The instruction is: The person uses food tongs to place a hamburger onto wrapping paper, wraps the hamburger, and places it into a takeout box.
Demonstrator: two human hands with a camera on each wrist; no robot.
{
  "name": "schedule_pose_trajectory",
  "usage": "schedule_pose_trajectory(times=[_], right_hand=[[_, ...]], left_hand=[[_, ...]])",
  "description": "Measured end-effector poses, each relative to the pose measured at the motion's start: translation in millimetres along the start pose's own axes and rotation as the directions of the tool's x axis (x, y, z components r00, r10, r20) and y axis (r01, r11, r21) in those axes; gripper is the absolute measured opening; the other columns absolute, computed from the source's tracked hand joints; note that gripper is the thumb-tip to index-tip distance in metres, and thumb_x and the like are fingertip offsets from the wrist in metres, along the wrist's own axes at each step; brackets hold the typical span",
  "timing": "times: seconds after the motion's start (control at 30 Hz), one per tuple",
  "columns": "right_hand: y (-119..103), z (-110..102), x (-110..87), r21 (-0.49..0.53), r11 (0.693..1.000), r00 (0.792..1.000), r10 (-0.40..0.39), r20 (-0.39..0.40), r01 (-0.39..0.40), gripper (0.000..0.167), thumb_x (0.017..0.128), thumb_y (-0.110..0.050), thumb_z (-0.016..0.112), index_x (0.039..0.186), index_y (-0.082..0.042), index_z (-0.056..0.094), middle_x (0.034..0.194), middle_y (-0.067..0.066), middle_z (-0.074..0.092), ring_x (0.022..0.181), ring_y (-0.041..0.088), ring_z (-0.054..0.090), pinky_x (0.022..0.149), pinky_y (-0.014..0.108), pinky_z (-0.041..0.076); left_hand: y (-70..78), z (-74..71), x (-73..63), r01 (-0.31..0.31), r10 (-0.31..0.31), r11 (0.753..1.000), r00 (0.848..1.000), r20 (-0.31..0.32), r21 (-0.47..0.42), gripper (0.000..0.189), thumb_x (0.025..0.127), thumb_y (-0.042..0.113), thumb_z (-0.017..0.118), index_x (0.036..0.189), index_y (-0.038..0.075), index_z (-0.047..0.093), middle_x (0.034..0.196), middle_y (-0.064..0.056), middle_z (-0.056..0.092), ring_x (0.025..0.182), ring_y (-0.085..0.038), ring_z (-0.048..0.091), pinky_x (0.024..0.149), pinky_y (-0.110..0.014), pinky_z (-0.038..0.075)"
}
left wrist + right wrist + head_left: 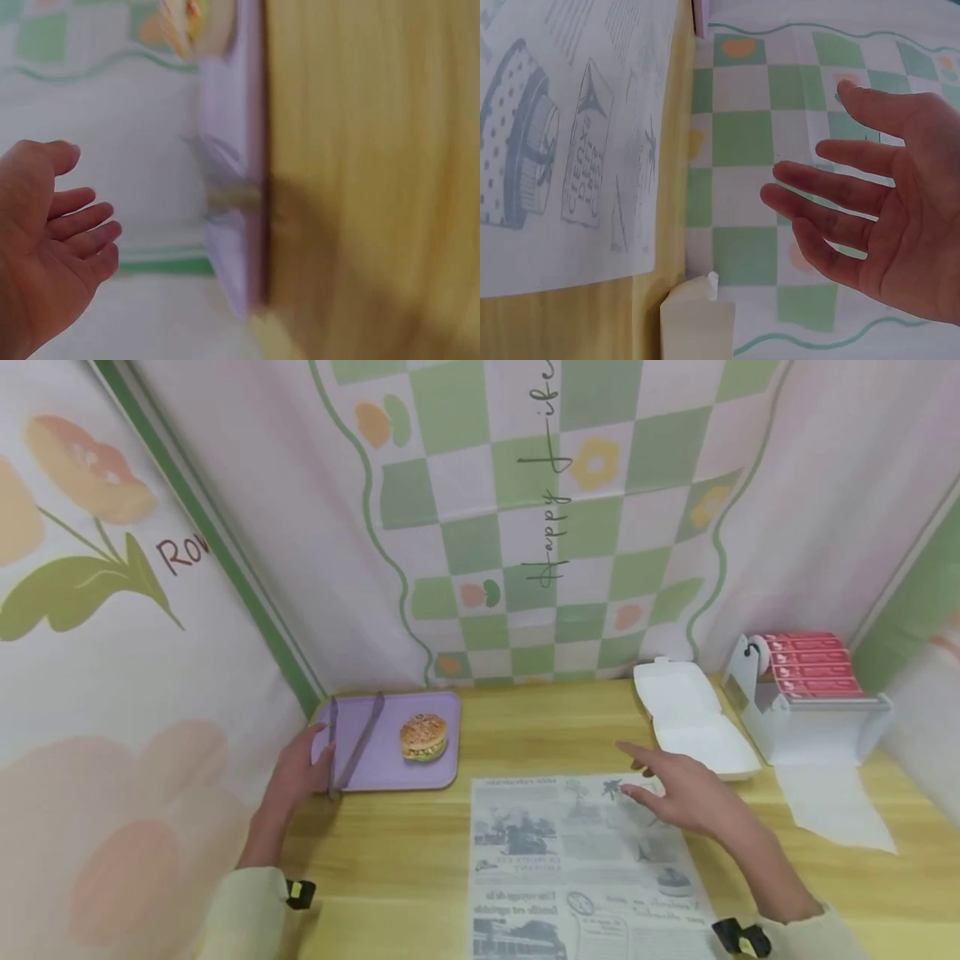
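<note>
A: Behind everything on my feed hangs a green checkered wall cloth [577, 510]. Below it, the wooden table [390, 877] carries a printed sheet [570, 860]. What flanks that?

B: A shallow purple tray [390, 768] beyond the sheet's left side, and a white foam box [705, 735] beyond its right.

A: And on the tray?

B: Grey tongs [360, 745] on its left part, their arms spread in a V, with a sesame burger [423, 737] to their right.

A: How do I expect the tongs to handle?

B: Light, I'd judge: stiff along each arm, springy at the joint, perhaps slippery if that's smooth metal. I'd take hold around both arms, a little beyond the joined end at the tray's near rim, because gripping one arm alone could let them swing.

A: Where are my fingers, then?

B: The left hand [298, 767] is at the tray's left edge, fingers loosely bent with nothing gripped, the tongs' left arm just beside its thumb. I can't tell whether they touch. The right hand [686, 789] hovers over the sheet's far right corner, fingers apart and holding nothing, well away from the tongs.
</note>
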State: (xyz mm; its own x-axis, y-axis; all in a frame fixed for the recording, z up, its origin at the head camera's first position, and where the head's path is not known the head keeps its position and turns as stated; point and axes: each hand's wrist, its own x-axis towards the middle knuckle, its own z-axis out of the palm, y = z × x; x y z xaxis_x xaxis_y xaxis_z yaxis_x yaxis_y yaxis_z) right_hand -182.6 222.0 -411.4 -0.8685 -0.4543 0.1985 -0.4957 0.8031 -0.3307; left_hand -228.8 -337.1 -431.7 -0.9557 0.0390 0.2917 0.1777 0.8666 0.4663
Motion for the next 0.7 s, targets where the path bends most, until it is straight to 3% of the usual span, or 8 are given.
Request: schedule_pose_trajectory(times=[0.13, 0.27, 0.37, 0.47, 0.7], right_hand=[[-11.4, -1.2, 7.7, 0.020, 0.999, 0.996, -0.050, 0.069, 0.049, 0.051, 0.096, -0.030, 0.066, 0.138, -0.004, 0.056, 0.105, 0.005, 0.073, 0.094, 0.023, 0.070, 0.075, 0.039, 0.058], [-27.7, 2.6, 21.6, 0.037, 0.988, 0.980, -0.153, 0.125, 0.149, 0.049, 0.095, -0.032, 0.066, 0.136, -0.006, 0.059, 0.103, 0.000, 0.073, 0.091, 0.018, 0.070, 0.072, 0.033, 0.057], [-43.8, 8.4, 33.9, 0.070, 0.973, 0.955, -0.230, 0.186, 0.221, 0.048, 0.095, -0.033, 0.067, 0.136, -0.009, 0.060, 0.101, -0.003, 0.073, 0.090, 0.015, 0.069, 0.071, 0.030, 0.056], [-62.8, 14.3, 46.9, 0.112, 0.962, 0.926, -0.272, 0.263, 0.251, 0.047, 0.096, -0.035, 0.065, 0.136, -0.012, 0.060, 0.104, -0.004, 0.073, 0.092, 0.014, 0.069, 0.071, 0.028, 0.055], [-104.7, 31.5, 81.1, 0.175, 0.939, 0.853, -0.342, 0.394, 0.296, 0.042, 0.097, -0.034, 0.064, 0.136, -0.020, 0.061, 0.104, -0.006, 0.073, 0.091, 0.006, 0.067, 0.074, 0.023, 0.054]], left_hand=[[-26.5, 1.4, 3.9, 0.006, -0.005, 1.000, 1.000, -0.016, 0.030, 0.047, 0.098, 0.009, 0.054, 0.137, -0.015, 0.045, 0.135, -0.040, 0.050, 0.126, -0.056, 0.048, 0.110, -0.061, 0.037], [-49.4, 7.5, 8.9, 0.006, -0.006, 0.997, 1.000, -0.001, 0.083, 0.044, 0.095, 0.003, 0.056, 0.132, -0.018, 0.047, 0.115, -0.040, 0.060, 0.107, -0.055, 0.058, 0.096, -0.062, 0.047], [-66.2, 14.5, 12.9, 0.002, -0.005, 0.992, 1.000, 0.022, 0.123, 0.041, 0.093, 0.001, 0.056, 0.128, -0.020, 0.049, 0.092, -0.033, 0.062, 0.088, -0.049, 0.061, 0.083, -0.060, 0.051], [-76.6, 18.9, 16.5, -0.004, -0.001, 0.991, 0.999, 0.039, 0.134, 0.038, 0.093, 0.000, 0.056, 0.124, -0.021, 0.049, 0.085, -0.031, 0.061, 0.085, -0.049, 0.061, 0.081, -0.060, 0.051], [-88.6, 24.2, 25.4, 0.043, -0.046, 0.994, 0.998, 0.030, 0.100, 0.027, 0.093, -0.002, 0.054, 0.116, -0.015, 0.055, 0.099, -0.036, 0.063, 0.091, -0.051, 0.061, 0.084, -0.060, 0.051]])
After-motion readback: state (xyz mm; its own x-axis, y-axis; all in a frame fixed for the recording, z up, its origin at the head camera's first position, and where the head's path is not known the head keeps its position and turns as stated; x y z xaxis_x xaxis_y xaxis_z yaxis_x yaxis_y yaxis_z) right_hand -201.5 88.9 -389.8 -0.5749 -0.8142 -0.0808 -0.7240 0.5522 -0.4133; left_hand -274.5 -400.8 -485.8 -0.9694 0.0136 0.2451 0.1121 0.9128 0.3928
